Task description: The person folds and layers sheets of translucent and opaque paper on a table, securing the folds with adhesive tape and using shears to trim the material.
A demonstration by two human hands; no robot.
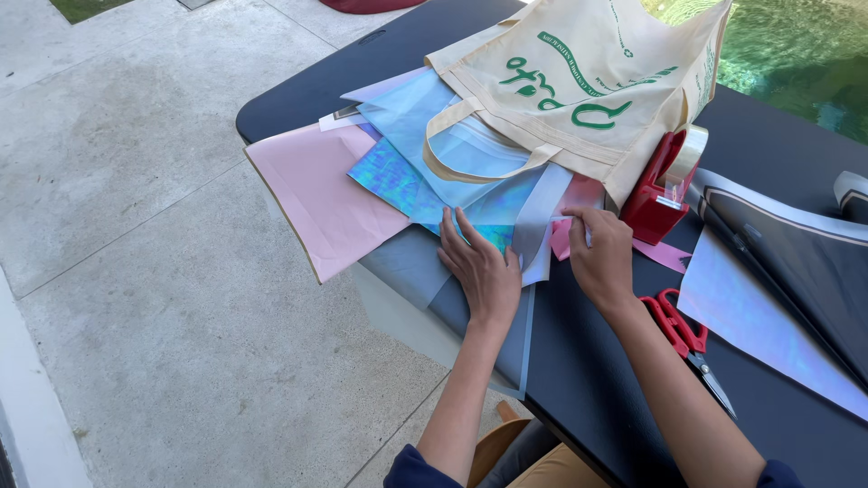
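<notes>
Fingers [457,226] of both hands press, apparently, stacked paper sheets [470,203].

Twelve o'clock blocked: cloth bag [588,81] over the paper pile [407,181]. Tape dispenser [665,185] crowds my right hand [601,258] at one o'clock. Scissors [683,339] lie at four. Bare tabletop [588,380] open at six.

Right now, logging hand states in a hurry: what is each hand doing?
Left hand: open, flat on the grey paper sheet.
Right hand: fingertips pinching a small pink paper piece.
</notes>
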